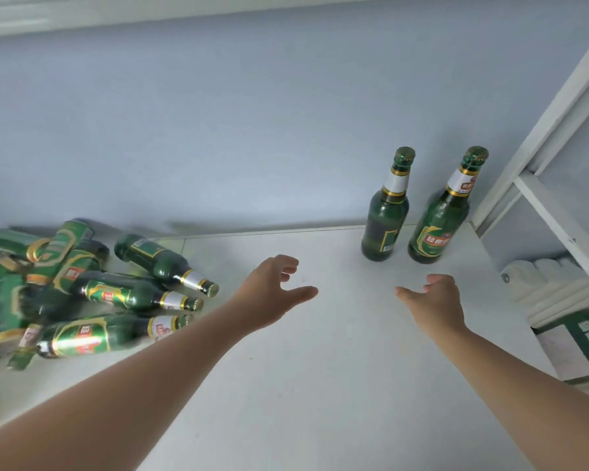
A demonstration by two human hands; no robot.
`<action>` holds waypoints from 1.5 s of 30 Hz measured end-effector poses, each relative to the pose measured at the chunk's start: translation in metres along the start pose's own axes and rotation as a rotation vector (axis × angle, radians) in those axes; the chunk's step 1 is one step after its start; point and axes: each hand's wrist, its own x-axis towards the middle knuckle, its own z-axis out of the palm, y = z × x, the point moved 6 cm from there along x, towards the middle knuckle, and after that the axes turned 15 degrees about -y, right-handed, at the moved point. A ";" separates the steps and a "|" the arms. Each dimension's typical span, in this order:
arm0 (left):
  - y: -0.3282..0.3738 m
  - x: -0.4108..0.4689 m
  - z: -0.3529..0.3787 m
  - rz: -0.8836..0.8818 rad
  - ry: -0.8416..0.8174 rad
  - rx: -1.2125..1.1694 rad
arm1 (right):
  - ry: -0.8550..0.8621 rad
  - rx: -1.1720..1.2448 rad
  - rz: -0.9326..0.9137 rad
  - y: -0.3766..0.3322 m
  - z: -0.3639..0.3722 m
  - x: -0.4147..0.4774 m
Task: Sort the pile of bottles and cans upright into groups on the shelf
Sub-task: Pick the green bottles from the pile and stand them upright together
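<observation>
While two green glass bottles stand upright at the far right corner of the white shelf [320, 368], the rest of the stock lies in a heap at the far left. The left upright bottle [385, 212] shows the back of its label, with a small barcode panel low on the body; the right upright bottle [439, 215] leans a little and shows a red and gold oval label with Chinese characters too blurred to read. Both have gold-edged white neck bands and green crown caps, and they stand just beside each other without clearly touching.

The pile [65, 290] holds at least four lying bottles with necks pointing right, plus green and gold cans behind them; motion blur prevents an exact count of the cans. The bottle labels there repeat the same red and gold oval.

The left hand [272, 294] hovers over bare shelf near the pile, its grip spread wide, fingers curled, holding nothing. The right hand [436, 300] hovers near the upright pair, likewise wide open and empty.

A white metal frame [538, 137] rises at the right, with a white ribbed radiator [555, 287] beyond the shelf edge.
</observation>
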 end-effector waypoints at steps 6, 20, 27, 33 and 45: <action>-0.060 -0.070 -0.011 -0.026 0.021 -0.050 | -0.170 -0.111 -0.124 -0.050 0.099 -0.048; -0.216 -0.162 -0.139 -0.223 0.166 0.301 | -0.541 -0.362 -0.255 -0.142 0.295 -0.125; -0.254 -0.146 -0.163 -0.287 0.012 0.661 | -0.557 0.055 0.089 -0.144 0.335 -0.112; -0.277 -0.134 -0.168 -0.295 -0.118 0.856 | -0.526 0.388 0.277 -0.148 0.365 -0.110; -0.285 -0.129 -0.165 -0.161 -0.098 0.957 | -0.513 0.662 0.275 -0.154 0.370 -0.122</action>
